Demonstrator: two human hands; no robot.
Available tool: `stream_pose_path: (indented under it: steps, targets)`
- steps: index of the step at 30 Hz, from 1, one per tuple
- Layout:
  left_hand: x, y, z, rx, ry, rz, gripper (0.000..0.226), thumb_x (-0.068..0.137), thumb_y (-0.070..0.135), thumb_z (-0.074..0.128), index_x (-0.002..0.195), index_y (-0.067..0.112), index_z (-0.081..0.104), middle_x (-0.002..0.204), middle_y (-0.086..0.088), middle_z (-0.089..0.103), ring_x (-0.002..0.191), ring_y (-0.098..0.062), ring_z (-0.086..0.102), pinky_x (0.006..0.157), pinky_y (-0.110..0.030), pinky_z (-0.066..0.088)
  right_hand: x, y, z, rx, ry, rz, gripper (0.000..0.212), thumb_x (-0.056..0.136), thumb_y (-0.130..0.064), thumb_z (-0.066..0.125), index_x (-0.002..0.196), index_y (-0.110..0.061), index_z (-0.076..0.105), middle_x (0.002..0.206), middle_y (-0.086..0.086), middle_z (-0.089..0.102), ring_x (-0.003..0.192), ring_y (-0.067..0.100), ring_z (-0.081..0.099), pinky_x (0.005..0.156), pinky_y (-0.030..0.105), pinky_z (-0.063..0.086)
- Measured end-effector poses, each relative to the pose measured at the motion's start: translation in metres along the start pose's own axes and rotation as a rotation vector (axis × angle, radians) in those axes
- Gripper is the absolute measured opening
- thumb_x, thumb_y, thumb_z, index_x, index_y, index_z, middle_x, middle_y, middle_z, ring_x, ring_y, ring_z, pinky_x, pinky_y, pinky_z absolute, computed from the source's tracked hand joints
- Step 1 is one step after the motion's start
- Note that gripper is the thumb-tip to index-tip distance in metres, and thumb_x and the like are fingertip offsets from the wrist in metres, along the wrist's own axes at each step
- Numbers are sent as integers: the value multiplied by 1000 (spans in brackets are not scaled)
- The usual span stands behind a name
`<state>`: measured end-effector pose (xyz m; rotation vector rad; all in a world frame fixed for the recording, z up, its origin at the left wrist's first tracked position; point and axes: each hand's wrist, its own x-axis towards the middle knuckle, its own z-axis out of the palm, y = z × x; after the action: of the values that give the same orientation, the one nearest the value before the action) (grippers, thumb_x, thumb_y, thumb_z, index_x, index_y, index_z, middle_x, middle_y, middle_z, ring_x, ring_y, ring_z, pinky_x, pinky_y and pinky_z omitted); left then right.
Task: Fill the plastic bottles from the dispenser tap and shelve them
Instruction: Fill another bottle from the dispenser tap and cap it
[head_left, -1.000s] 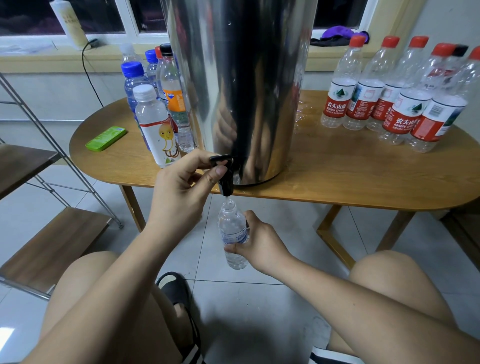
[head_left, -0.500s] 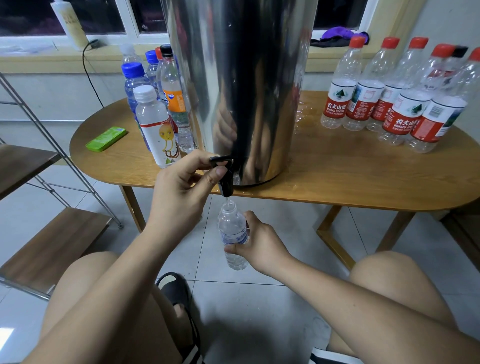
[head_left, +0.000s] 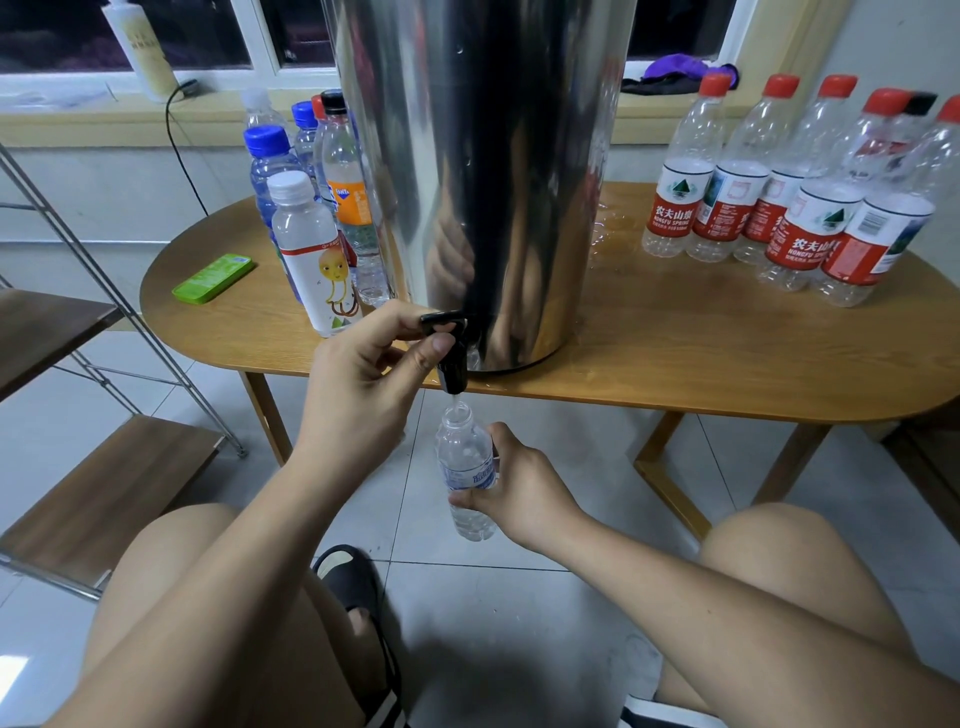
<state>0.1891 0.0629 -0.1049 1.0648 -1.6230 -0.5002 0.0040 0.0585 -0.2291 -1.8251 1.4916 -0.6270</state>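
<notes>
Two-handed: holds small clear plastic bottle (head_left: 465, 473) upright in right hand (head_left: 524, 493), mouth straight beneath black dispenser tap (head_left: 453, 375); pinches tap lever (head_left: 441, 318) with left hand (head_left: 363, 395).

Dispenser (head_left: 483, 156) top past upper edge

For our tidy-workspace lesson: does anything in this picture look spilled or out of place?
Yes: a water puddle lies on the table beside the steel dispenser, towards the red-capped bottles; the wood there shines wet.
</notes>
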Motion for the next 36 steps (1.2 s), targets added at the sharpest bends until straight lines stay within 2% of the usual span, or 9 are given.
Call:
stream_pose_path:
  steps: [8, 14, 36]
  targets:
    - [0, -2, -1, -2, -4, 4, 12, 103, 23, 72, 111, 15, 78, 97, 2, 77, 93, -27, 72, 82, -61, 55, 0, -1, 0, -5, 0, 2, 64, 81, -41, 93, 126, -25, 49, 119, -4, 72, 108, 22, 68, 90, 41, 59]
    - [0, -2, -1, 5, -5, 6, 11, 102, 22, 72, 109, 16, 78, 97, 3, 78, 93, -25, 73, 82, -60, 56, 0, 0, 0, 2, -3, 7, 64, 80, -42, 93, 126, -25, 50, 119, -4, 72, 107, 21, 68, 90, 42, 59]
    - [1, -2, -1, -12, -5, 3, 10, 102, 22, 73, 109, 16, 77, 98, 3, 77, 95, -24, 73, 83, -60, 56, -1, -1, -1, 5, -13, 4, 63, 83, -39, 92, 125, -24, 49, 119, -3, 71, 107, 21, 67, 85, 35, 56]
